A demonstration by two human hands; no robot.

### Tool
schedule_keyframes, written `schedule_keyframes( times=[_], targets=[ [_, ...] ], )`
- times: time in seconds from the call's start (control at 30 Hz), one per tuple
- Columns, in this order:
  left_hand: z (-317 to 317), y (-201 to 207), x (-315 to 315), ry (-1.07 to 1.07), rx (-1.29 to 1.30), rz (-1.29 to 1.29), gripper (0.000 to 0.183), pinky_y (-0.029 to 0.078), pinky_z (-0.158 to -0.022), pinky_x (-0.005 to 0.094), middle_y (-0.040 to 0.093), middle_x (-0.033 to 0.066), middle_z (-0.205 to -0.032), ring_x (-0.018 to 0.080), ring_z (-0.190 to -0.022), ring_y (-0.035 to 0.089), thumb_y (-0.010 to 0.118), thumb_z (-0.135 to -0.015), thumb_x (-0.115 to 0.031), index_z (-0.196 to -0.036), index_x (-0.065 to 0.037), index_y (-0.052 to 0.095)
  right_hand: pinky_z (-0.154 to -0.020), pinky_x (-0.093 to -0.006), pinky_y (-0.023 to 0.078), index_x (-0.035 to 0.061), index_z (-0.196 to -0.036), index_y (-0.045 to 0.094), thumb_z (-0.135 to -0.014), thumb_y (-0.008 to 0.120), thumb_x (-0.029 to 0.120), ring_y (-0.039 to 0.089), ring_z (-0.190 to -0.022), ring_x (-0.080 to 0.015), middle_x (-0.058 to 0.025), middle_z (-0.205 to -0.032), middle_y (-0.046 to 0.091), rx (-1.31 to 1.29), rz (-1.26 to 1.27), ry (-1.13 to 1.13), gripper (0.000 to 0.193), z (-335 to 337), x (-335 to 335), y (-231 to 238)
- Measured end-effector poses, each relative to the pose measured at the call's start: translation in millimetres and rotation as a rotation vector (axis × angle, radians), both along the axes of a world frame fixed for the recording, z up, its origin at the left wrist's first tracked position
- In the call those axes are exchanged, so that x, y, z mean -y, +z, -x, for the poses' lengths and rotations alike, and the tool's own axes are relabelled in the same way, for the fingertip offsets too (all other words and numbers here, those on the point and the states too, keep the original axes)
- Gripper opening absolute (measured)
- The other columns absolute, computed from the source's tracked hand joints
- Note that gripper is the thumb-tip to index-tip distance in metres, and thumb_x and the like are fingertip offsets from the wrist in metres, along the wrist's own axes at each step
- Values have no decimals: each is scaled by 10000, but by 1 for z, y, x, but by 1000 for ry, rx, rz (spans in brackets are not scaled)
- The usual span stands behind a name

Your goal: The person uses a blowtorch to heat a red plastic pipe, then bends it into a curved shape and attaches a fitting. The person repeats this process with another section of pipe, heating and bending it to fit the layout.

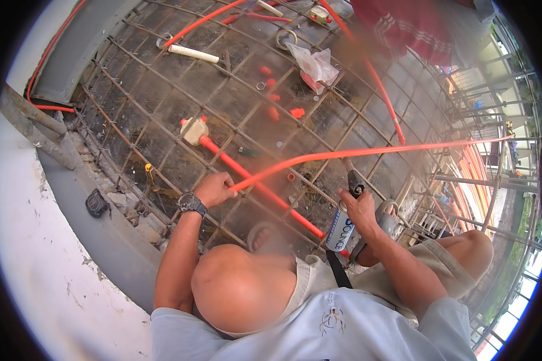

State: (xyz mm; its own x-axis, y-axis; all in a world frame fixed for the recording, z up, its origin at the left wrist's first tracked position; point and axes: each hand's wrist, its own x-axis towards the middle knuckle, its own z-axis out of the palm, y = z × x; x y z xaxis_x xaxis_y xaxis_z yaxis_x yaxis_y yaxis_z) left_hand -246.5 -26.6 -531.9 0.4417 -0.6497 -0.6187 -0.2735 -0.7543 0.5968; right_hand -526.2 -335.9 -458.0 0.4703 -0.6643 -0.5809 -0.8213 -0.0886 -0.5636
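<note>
My left hand (217, 190), with a dark watch at the wrist, is closed on the near end of a long orange pipe (319, 157). That pipe bends slightly and runs off to the far right. My right hand (360, 210) is wrapped round the black head of a blowtorch (341, 228) on a white and blue gas canister. Its metal nozzle points up at the pipe's underside; I cannot make out a flame. Below the held pipe, a straight orange pipe (271, 195) runs from a beige junction box (194, 130) toward my feet.
A rebar grid (223, 123) spreads over the dark deck. Orange fittings (297, 112), a plastic bag (314, 65), a white pipe piece (193, 54) and a yellow-handled tool (149, 174) lie about. A tape measure (96, 203) rests on the left ledge. A person in red cloth (403, 30) is beyond.
</note>
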Motion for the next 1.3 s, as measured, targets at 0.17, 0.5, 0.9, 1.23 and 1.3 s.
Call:
schedule_keyframes(
  times=[0.17,0.5,0.9,1.23,1.3],
  targets=[
    [0,-3,7,68,-314,-212,442,515,-715,395,677,98,-799,208,-772,648,767,-944,-442,-935,-1,734,-593,-369,429,3,-815,654,-894,780,374,497,-660,-114,-10,-696,586,30,-81,37,400,3,2,-3],
    [20,-23,-8,117,-305,13,377,482,-675,339,649,24,-774,139,-697,571,830,-900,-383,-948,-19,742,-593,-333,397,30,-820,659,-913,772,301,475,-654,-95,28,-724,576,25,-7,-124,308,7,17,-7],
    [72,-53,-26,162,-35,103,381,507,-736,368,666,109,-826,226,-764,634,891,-826,-317,-981,-8,730,-528,-344,340,45,-753,652,-929,753,328,447,-592,-100,31,-667,553,-73,-270,4,348,6,3,18],
    [78,-54,-30,140,150,211,328,538,-828,484,686,157,-989,402,-945,674,835,-864,-327,-1012,-50,741,-556,-330,424,43,-789,698,-931,755,303,549,-599,-109,-13,-700,648,67,-325,-98,301,15,4,5],
    [78,-54,-31,160,142,212,302,537,-830,486,680,149,-997,398,-950,672,825,-874,-309,-1024,-60,742,-563,-325,424,45,-796,703,-931,760,305,550,-605,-106,-8,-703,646,66,-307,-154,299,15,4,7]
  ],
)
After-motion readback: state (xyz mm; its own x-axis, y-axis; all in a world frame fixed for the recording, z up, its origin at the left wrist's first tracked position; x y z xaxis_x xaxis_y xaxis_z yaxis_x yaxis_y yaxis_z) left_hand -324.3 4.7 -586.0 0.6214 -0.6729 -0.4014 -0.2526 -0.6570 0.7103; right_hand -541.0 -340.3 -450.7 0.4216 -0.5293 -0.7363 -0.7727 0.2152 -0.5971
